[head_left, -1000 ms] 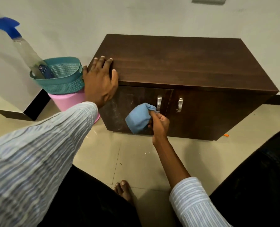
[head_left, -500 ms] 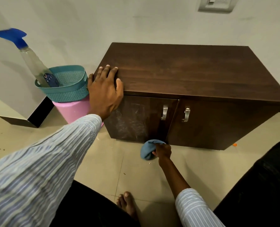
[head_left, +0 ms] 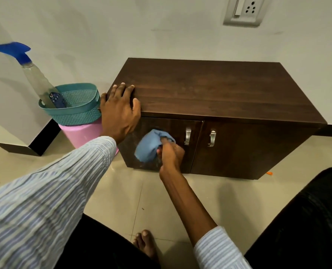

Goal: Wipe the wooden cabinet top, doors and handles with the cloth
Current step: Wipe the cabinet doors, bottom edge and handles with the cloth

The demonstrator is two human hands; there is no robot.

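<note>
Cabinet (head_left: pixel 209 90) work is on the left door (head_left: pixel 172 144) at this moment, and I judge that from where the hands sit. My right hand (head_left: pixel 171 153) has its fingers curled around a bunched blue cloth (head_left: pixel 148 146), pressing the wad against the door's face, left of its metal handle (head_left: pixel 187 136). Bunching the cloth gives a firm pad to push with, and the dusty, scuffed streaks around it on the panel suggest why the effort is here. My left hand (head_left: pixel 118 111) lies flat with spread fingers over the top's front left corner; I take it as a brace, steadying me while I lean down and perhaps keeping the cabinet from shifting under the rubbing.

Outward from there, the right door (head_left: pixel 248 150) and its handle (head_left: pixel 211 138) are untouched by either hand. To the left, a teal basket (head_left: pixel 74 111) sits on a pink tub (head_left: pixel 81 133), with a spray bottle (head_left: pixel 28 74) leaning out of it, close enough to reach.

Several things I cannot read. The cloth covers the patch beneath it, so I cannot tell whether that spot is clean. My right fingertips are buried in the fabric. The left arm's striped sleeve (head_left: pixel 45 191) hides the floor and the door's lower left corner. The cabinet's sides are out of sight, and the dark object in the basket is too small to identify.
</note>
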